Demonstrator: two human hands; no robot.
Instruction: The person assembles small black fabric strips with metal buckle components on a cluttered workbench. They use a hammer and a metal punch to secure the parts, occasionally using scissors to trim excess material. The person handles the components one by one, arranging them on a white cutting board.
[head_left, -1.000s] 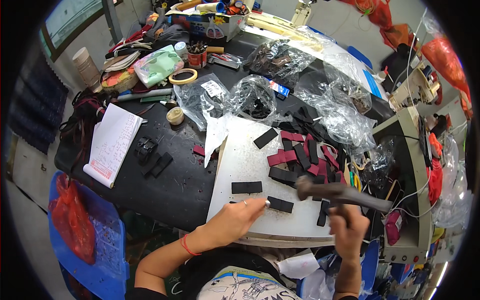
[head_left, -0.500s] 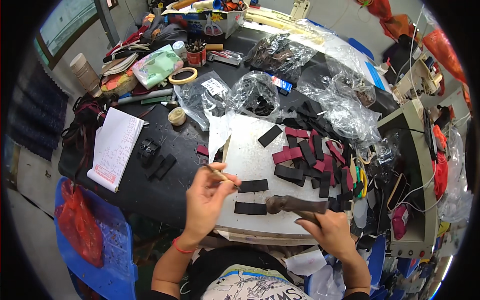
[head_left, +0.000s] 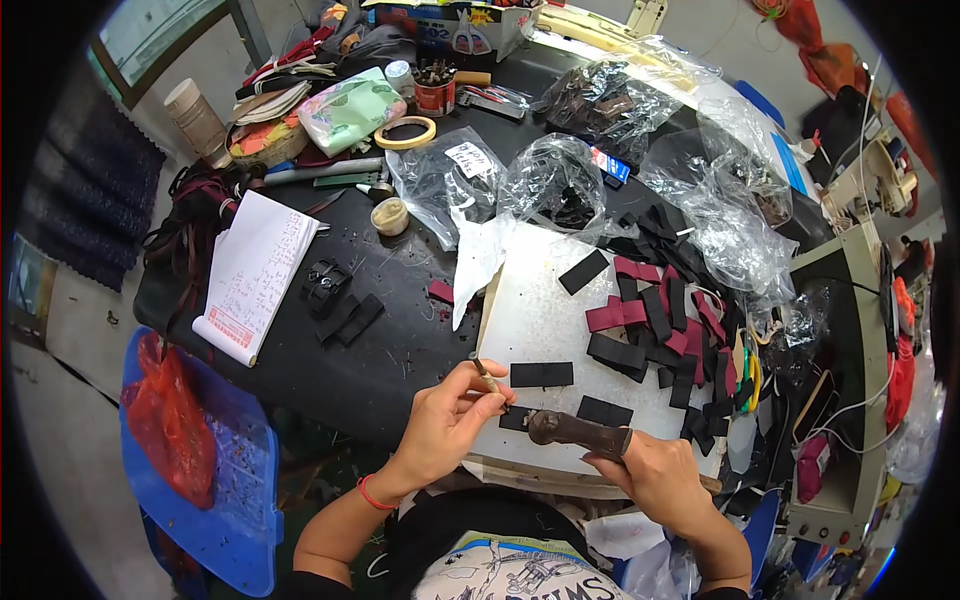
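My left hand (head_left: 445, 425) pinches a thin metal punch (head_left: 487, 378), its tip set on a small black strip (head_left: 515, 418) at the near left corner of the white cutting board (head_left: 540, 320). My right hand (head_left: 660, 480) grips a hammer (head_left: 575, 432) with a worn brown head, which lies low over the board just right of the punch. Two more black strips (head_left: 541, 374) (head_left: 604, 410) lie flat close by. A heap of black and maroon strips (head_left: 660, 310) covers the board's right side.
On the black table lie a written notepad (head_left: 250, 275), black clips (head_left: 325, 285), a tape roll (head_left: 405, 132), a tin of tools (head_left: 435, 95) and crumpled clear plastic bags (head_left: 560, 180). A red bag (head_left: 165, 420) rests on a blue stool at left. A grey machine (head_left: 840, 330) stands at right.
My left hand has brought the punch down to the small black strip at the board's near edge. My right hand has swung the hammer leftward and lower, close to the punch.
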